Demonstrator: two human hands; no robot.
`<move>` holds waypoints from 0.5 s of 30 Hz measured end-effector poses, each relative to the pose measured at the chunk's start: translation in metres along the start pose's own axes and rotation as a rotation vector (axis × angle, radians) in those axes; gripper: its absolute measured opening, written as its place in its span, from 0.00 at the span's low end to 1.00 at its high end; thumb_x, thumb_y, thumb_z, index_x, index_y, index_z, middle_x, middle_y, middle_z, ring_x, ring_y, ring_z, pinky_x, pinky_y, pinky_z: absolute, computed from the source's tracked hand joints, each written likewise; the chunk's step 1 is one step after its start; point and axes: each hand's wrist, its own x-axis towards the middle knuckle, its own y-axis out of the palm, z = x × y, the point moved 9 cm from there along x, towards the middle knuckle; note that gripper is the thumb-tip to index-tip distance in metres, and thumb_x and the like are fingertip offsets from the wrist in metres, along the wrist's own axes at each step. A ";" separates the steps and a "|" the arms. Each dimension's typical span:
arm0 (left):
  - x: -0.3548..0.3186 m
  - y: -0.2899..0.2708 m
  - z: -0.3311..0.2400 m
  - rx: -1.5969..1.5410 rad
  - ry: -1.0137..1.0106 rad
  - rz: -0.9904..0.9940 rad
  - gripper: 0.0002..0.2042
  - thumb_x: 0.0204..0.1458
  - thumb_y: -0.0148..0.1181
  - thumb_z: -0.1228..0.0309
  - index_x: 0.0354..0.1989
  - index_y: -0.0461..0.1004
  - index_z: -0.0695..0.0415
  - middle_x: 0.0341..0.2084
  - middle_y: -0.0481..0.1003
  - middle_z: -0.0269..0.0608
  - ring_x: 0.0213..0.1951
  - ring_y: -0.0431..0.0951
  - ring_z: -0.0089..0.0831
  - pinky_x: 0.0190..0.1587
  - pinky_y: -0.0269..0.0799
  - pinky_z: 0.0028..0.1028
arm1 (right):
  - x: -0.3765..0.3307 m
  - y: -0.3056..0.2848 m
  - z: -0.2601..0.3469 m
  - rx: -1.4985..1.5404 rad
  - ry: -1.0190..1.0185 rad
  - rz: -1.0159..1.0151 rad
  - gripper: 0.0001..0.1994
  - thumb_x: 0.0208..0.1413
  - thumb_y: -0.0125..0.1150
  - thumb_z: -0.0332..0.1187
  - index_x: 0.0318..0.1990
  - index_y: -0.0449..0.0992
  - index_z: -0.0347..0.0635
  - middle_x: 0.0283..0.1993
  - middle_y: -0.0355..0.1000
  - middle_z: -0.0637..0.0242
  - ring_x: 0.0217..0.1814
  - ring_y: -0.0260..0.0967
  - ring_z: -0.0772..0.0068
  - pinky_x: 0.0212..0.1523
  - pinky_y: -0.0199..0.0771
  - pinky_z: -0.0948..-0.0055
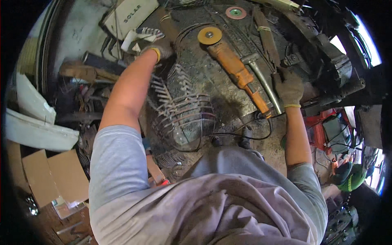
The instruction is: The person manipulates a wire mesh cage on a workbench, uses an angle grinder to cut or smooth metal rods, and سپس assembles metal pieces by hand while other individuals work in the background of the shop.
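My right hand (289,87), in a brown-grey work glove, is closed round the lower end of a long rusty strip or bundle (266,41) with a pale band tied round it. My left hand (163,49), also gloved, is at the lower end of a similar dark brown banded piece (168,25); its fingers are partly hidden and seem closed on it. Between my hands an orange angle grinder (230,61) with a yellow disc lies on the dark work surface. A bent metal tube handle (263,81) lies along its right side.
Coiled, ribbed metal rods (185,106) lie nearer me on the left. A pink-rimmed disc (236,13) lies at the far side. A heavy dark vice-like tool (335,61) stands right. Cardboard (55,175) is at lower left, and a black cable (257,138) loops near my feet.
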 end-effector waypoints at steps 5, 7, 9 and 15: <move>0.023 0.006 -0.019 -0.225 -0.134 -0.030 0.22 0.57 0.51 0.59 0.52 0.78 0.62 0.55 0.74 0.56 0.56 0.76 0.50 0.58 0.69 0.41 | -0.002 -0.002 -0.010 0.007 0.018 -0.046 0.17 0.57 0.58 0.50 0.48 0.81 0.55 0.44 0.78 0.58 0.45 0.76 0.49 0.46 0.76 0.53; 0.023 -0.001 -0.025 -0.179 -0.147 0.095 0.22 0.56 0.54 0.59 0.52 0.78 0.62 0.55 0.74 0.59 0.56 0.75 0.51 0.58 0.69 0.41 | 0.000 -0.003 -0.011 0.009 0.039 -0.043 0.17 0.57 0.58 0.50 0.48 0.82 0.55 0.43 0.78 0.58 0.45 0.76 0.49 0.46 0.76 0.53; 0.027 0.001 -0.027 -0.239 -0.135 0.106 0.27 0.58 0.55 0.54 0.61 0.71 0.59 0.61 0.70 0.55 0.62 0.70 0.52 0.62 0.67 0.41 | -0.005 -0.009 -0.011 0.001 -0.005 -0.169 0.17 0.55 0.59 0.50 0.46 0.82 0.55 0.37 0.79 0.60 0.40 0.77 0.51 0.42 0.77 0.54; 0.039 0.041 0.008 -0.064 -0.136 0.014 0.19 0.53 0.57 0.62 0.48 0.81 0.60 0.51 0.77 0.56 0.54 0.77 0.51 0.57 0.70 0.43 | -0.002 -0.012 -0.002 0.046 -0.115 -0.278 0.14 0.54 0.60 0.48 0.42 0.83 0.54 0.37 0.79 0.61 0.36 0.77 0.52 0.39 0.77 0.55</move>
